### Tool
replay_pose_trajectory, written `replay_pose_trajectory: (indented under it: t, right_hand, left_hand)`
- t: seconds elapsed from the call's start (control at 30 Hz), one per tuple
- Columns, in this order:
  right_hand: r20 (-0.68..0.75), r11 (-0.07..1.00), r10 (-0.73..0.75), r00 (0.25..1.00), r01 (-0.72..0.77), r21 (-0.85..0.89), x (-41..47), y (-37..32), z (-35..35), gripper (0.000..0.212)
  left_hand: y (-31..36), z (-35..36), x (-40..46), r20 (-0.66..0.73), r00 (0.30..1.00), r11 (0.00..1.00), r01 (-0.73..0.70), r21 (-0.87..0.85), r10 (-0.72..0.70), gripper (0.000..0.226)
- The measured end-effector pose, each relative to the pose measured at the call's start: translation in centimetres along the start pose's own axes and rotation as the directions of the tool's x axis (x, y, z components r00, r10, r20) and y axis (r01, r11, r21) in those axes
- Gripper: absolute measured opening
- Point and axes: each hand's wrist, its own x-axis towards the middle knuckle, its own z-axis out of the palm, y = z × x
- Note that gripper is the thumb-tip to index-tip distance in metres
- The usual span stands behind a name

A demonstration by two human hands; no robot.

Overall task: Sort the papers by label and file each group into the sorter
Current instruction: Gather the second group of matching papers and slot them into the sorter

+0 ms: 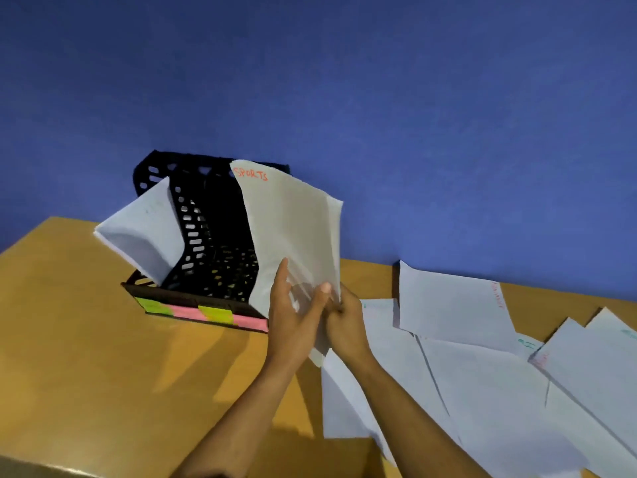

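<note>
White sheets headed "SPORTS" in red, the SPORTS stack (289, 232), stand upright at frame centre, pinched at the lower edge by both hands. Left hand (293, 315) is on the near face, fingers extended up the paper, thumb pressing at the bottom corner; right hand (348, 322) grips the same corner from the right, fingers curled behind, mostly hidden. Both closed on the stack, prob. squaring the edges so the group goes in as one block.

Black mesh sorter (203, 243) sits left of centre on the wooden desk (86, 339), against the blue wall (379, 98). Its front rail carries green, pink & yellow sticky labels (206, 313), one per slot, text too small to read. Leftmost slot already holds a filed paper group (141, 232) leaning out to the left. The SPORTS stack overlaps the sorter's right end in the picture; can't tell if its bottom edge is inside a slot yet or just in front.

Lower right of frame: loose papers (482, 374) spread overlapping on the desk w/ coloured corner headings, one red, some green, illegible. Those look unsorted, so task is judged about partway: one group filed, one in hand, rest to go.
</note>
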Motion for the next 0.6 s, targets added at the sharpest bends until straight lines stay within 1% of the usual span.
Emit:
replay_pose_trajectory:
  t: [0.17,0.23,0.3,0.37,0.43,0.5,0.6]
  right_hand:
    - [0.116,0.990,-0.123,0.986,0.130,-0.057,0.3,-1.2,4.9,0.029]
    - [0.217,0.975,-0.174,0.961,0.199,-0.099,0.6,-1.6,6.4,0.027]
    - [0.311,0.971,-0.201,0.929,0.231,-0.065,0.7,-2.1,7.8,0.038]
    - [0.371,0.961,-0.212,0.904,0.262,-0.089,0.9,-2.0,9.1,0.045]
    - [0.420,0.945,-0.214,0.882,0.296,-0.141,1.5,-1.7,10.2,0.046]
    - [0.467,0.924,-0.236,0.852,0.345,-0.163,2.0,-1.7,11.0,0.051]
    - [0.531,0.907,-0.216,0.819,0.370,-0.202,2.7,-1.7,12.3,0.059]
  left_hand:
    - [1.2,-3.7,1.5,0.021,0.997,0.997,-0.070,0.019,0.070,0.094]
    - [1.5,-4.5,1.9,-0.025,0.994,0.994,-0.109,0.024,0.110,0.089]
    - [1.5,-5.1,2.5,-0.094,0.988,0.991,-0.118,0.058,0.123,0.084]
    - [1.1,-6.4,3.4,-0.108,0.990,0.995,-0.085,0.056,0.090,0.081]
    - [0.6,-7.9,4.4,-0.093,0.995,0.999,-0.043,0.027,0.046,0.072]
    - [0.1,-9.2,5.4,-0.114,0.993,1.000,-0.008,0.016,0.010,0.065]
    - [-0.2,-10.8,6.6,-0.145,0.989,0.999,0.020,-0.048,-0.026,0.055]
